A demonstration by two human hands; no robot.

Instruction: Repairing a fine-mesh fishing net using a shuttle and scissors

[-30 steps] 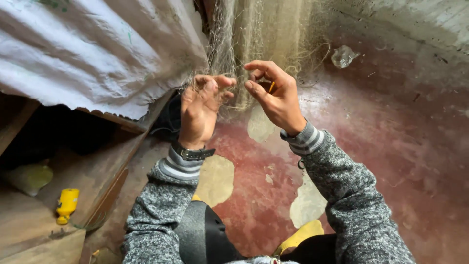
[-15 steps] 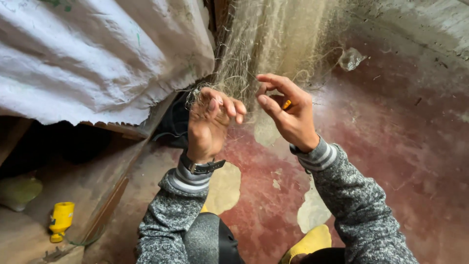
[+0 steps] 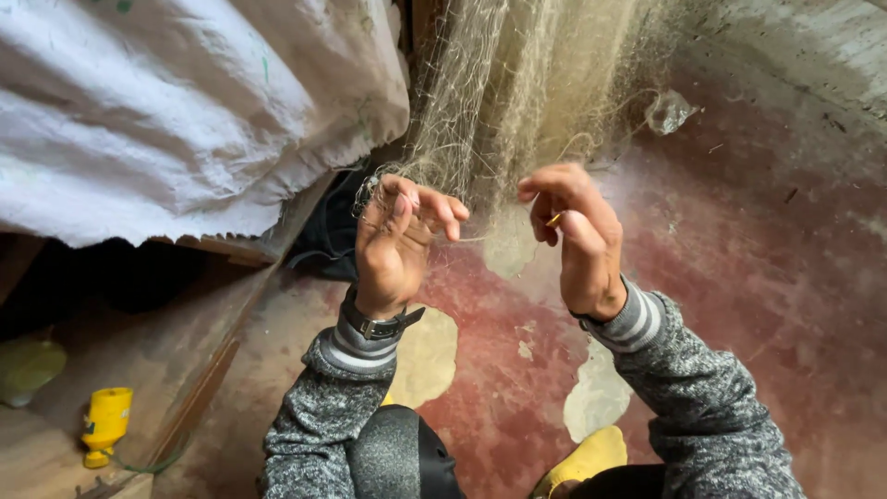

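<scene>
Closest to the camera, at the bottom edge, I see a dark rounded knee (image 3: pixel 397 457) and, to its right, a yellow shoe (image 3: pixel 591 457) on the worn red floor (image 3: pixel 776 305), where pale patches show through the paint. Both forearms rise from there in grey speckled sleeves with striped cuffs. A dark wristwatch (image 3: pixel 374 323) sits on the left wrist.

Above that, my left hand (image 3: pixel 397 240) is half curled, its fingers bent over and pinching thin strands of a pale fishing net (image 3: pixel 517 102); the mesh bunches against the knuckles. My right hand (image 3: pixel 577 236) is beside it, a little apart, with the fingers hooked inward and narrow, and a small yellowish tool (image 3: pixel 554 220) peeks out between thumb and forefinger. I cannot tell exactly what that piece is. A fine line seems to run between the two hands, though it is too thin to be sure.

Beyond the hands, the net hangs down in a long, loose bundle from the top of the view and spreads toward the floor. To the left of it a big white sack (image 3: pixel 185 111) bulges over a wooden ledge (image 3: pixel 231 351). Far down on the left a small yellow plastic object (image 3: pixel 106 425) stands on the boards. Further off to the right, a scrap of clear plastic (image 3: pixel 667 111) lies near the grey wall (image 3: pixel 804 55).
</scene>
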